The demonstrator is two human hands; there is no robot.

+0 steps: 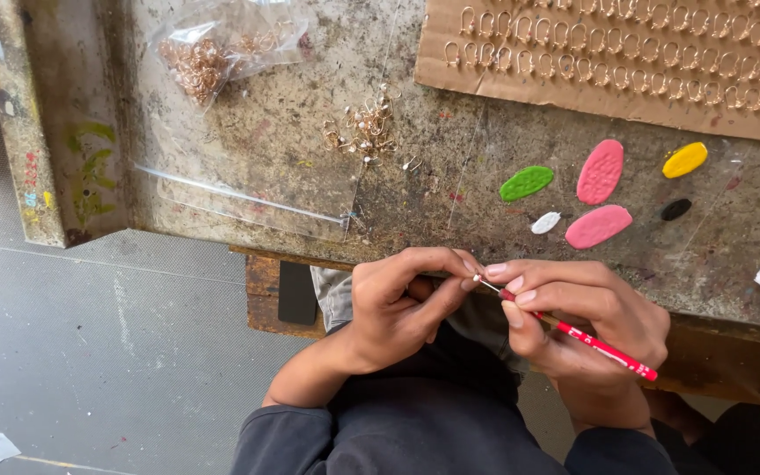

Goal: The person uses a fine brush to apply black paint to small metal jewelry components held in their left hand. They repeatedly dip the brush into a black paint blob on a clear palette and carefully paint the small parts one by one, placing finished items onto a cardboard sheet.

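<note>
On the far left I see a clear bag [213,53] of gold ear hooks lying on the worn tabletop [450,189], with a flat plastic sheet [248,189] below it near the edge. A loose pile of hooks [364,130] sits just right of the bag, spread out, I judge, so single pieces are easy to pick.

At the tabletop's near edge, my left hand [398,303] is curled shut, thumb and forefinger pinching a tiny pale piece [477,279]; it is too small to tell what it is. It is held up off the tabletop, close to the body, likely to keep it steady. My right hand [582,312] grips a red tool [595,343] like a pen, fingers closed around it near the tip, whose thin metal point touches the pinched piece.

Beyond the hands lie flat clay pats: green [526,183], white [545,222], two pink [600,171], black [675,209] and yellow [684,160], set apart so colours stay unmixed. At the top right, a cardboard sheet [450,26] holds rows of hooks stuck upright, keeping them separate.
</note>
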